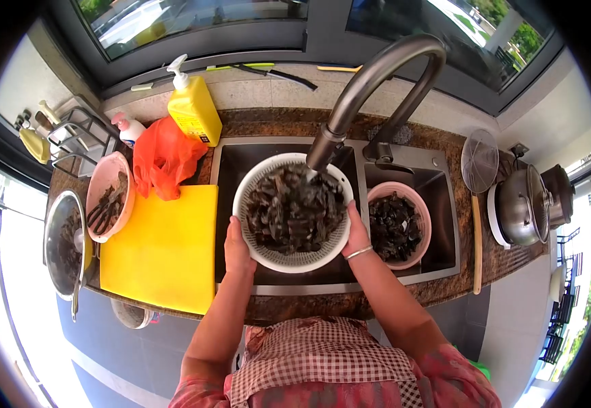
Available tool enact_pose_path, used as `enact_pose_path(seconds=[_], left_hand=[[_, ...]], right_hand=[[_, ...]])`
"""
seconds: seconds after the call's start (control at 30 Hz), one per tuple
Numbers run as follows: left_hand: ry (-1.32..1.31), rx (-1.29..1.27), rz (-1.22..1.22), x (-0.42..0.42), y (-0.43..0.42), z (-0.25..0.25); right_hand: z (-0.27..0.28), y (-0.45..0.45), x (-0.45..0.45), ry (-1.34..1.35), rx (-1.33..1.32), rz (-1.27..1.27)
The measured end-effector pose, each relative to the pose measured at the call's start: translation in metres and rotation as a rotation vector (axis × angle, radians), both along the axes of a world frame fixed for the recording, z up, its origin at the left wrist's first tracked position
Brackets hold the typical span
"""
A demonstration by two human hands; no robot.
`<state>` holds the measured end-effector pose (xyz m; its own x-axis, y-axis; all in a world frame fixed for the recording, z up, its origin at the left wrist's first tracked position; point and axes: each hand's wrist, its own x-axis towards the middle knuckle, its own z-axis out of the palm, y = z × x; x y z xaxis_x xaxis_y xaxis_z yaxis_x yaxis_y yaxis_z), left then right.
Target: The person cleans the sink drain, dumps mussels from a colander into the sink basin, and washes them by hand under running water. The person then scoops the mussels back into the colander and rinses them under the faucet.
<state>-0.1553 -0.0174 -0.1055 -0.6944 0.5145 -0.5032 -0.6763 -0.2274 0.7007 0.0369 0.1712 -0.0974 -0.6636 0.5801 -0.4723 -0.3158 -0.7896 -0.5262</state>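
Both my hands hold a white colander (242, 185) over the left sink basin (226, 160). My left hand (238, 246) grips its left rim, and my right hand (357, 232), with a bracelet at the wrist, grips the right side. The fingers curl under the colander and are partly hidden. Dark, wet, blackish-brown pieces (295, 211) fill it; their exact kind is unclear. Just above them is the mouth of the grey faucet (336, 129), where water seems to run. In the right basin sits a pink bowl (426, 221) of similar dark pieces (394, 228).
A yellow cutting board (159, 248) lies left of the sink. Around it stand a pink basin (122, 214), a metal bowl (54, 231), an orange plastic bag (166, 156) and a yellow pump bottle (195, 112). A long-handled strainer (479, 163) and a lidded pot (519, 207) are at right.
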Motion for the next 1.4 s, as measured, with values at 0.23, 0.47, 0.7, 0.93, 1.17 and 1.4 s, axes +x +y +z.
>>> enact_pose_path(seconds=[0.23, 0.47, 0.7, 0.93, 1.17, 1.4], left_hand=[[0.16, 0.051, 0.032, 0.012, 0.006, 0.037], [0.048, -0.05, 0.034, -0.004, 0.015, 0.013], [0.218, 0.099, 0.008, 0.014, -0.005, 0.046], [0.084, -0.011, 0.026, -0.007, 0.009, 0.003], [0.172, 0.229, 0.071, 0.012, -0.009, 0.037], [0.141, -0.007, 0.02, -0.011, 0.001, 0.009]], right_hand=[[0.007, -0.001, 0.0, 0.158, 0.052, -0.089], [-0.037, 0.009, -0.013, 0.073, -0.065, -0.067], [0.014, -0.019, 0.001, 0.213, 0.056, -0.103], [-0.023, 0.003, -0.014, 0.046, -0.005, -0.081], [0.026, -0.022, -0.002, 0.25, 0.132, -0.112], [-0.039, -0.004, -0.018, 0.13, -0.016, -0.025]])
